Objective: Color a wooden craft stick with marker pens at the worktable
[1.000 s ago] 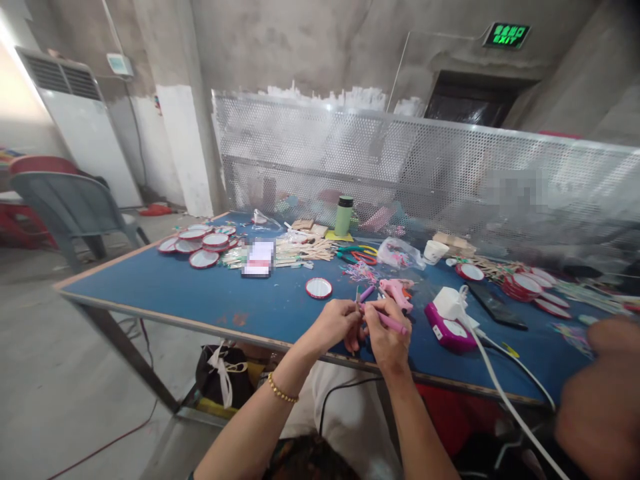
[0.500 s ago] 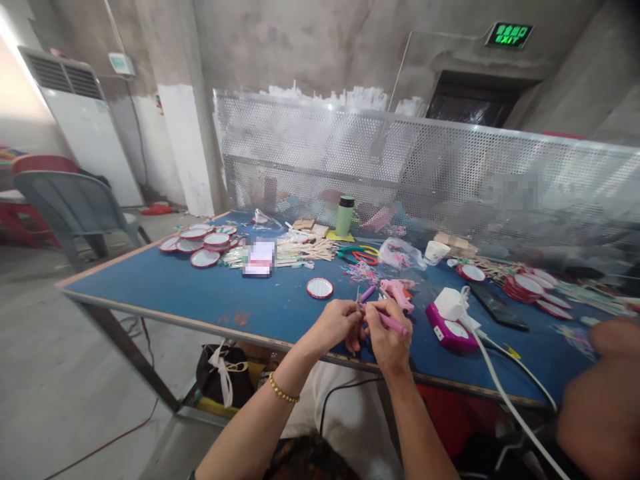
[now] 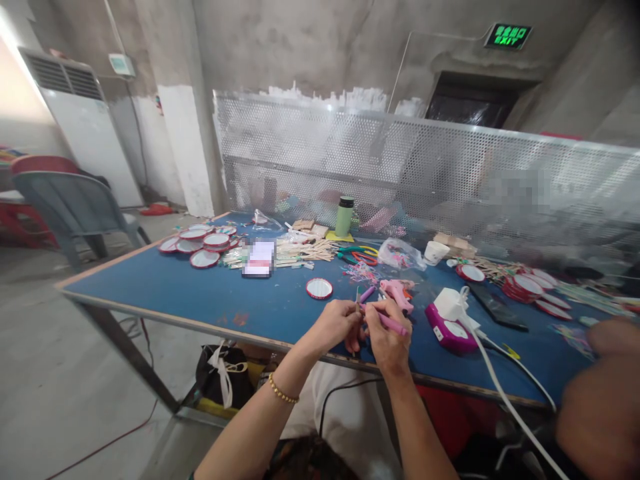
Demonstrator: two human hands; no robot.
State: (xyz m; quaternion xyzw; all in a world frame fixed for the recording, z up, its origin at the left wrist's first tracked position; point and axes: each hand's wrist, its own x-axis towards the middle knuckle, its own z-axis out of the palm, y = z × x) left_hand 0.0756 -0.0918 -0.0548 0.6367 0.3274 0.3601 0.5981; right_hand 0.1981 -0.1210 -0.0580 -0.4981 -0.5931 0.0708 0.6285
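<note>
Close to the table's front edge, my left hand (image 3: 339, 321) is closed around a thin upright stick (image 3: 357, 298) with a small greenish tip. Beside it, my right hand (image 3: 391, 340) grips a pink pen-like tool (image 3: 394, 325), whose front end meets the stick at my left fingertips. What the contact point looks like is too small to tell. A short purple cylinder (image 3: 367, 293) and a pink glue gun (image 3: 399, 293) lie just beyond my hands. One round white disc with a red rim (image 3: 319, 288) rests flat to the left of them.
Red-rimmed discs (image 3: 204, 259) pile up at the left, near a bundle of sticks (image 3: 320, 250) and a phone (image 3: 259, 259). A green bottle (image 3: 345, 217) stands behind. A purple power strip (image 3: 453, 330) with white cables sits at right, near another person's arm (image 3: 600, 400).
Almost nothing differs. The fingers of my left hand have shifted very slightly around the stick; my right hand keeps its place with the pink tool.
</note>
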